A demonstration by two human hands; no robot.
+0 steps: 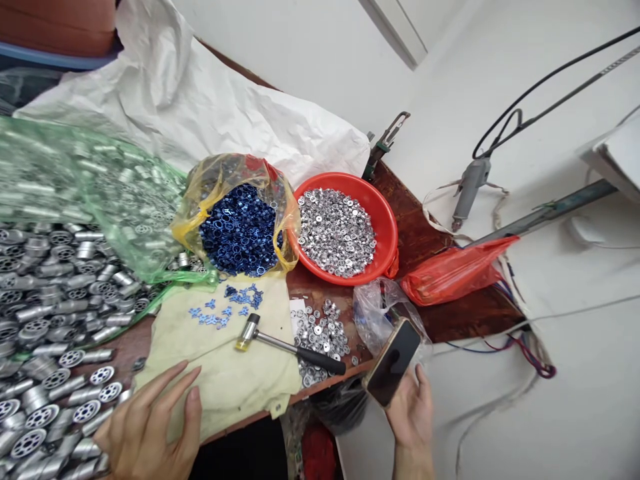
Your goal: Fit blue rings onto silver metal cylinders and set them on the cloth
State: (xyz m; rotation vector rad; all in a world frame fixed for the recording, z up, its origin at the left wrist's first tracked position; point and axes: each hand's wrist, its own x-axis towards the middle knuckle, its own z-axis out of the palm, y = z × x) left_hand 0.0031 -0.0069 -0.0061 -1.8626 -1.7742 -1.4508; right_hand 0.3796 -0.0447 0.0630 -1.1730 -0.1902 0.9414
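My right hand (pixel 411 410) is closed around a smartphone (pixel 393 363) with a dark screen, held off the table's front edge. My left hand (pixel 153 423) has its fingers stretched out over the pale yellow cloth (pixel 270 290), beside a heap of silver metal spools (pixel 75 293); it holds nothing. On the cloth lies a mallet (pixel 295 350) with a black handle and a yellow-tipped head. Several small blue three-armed parts (pixel 215 317) are scattered behind the mallet. Small silver round parts (pixel 323 330) lie loose under and around its handle.
A yellow plastic bag (pixel 187 220) full of blue parts (pixel 243 227) stands behind the cloth. Right of it is a red basin (pixel 385 227) of silver parts. A clear bag (pixel 373 307), a red bag (pixel 450 273) and a hanging grey electric tool (pixel 470 190) are at the right.
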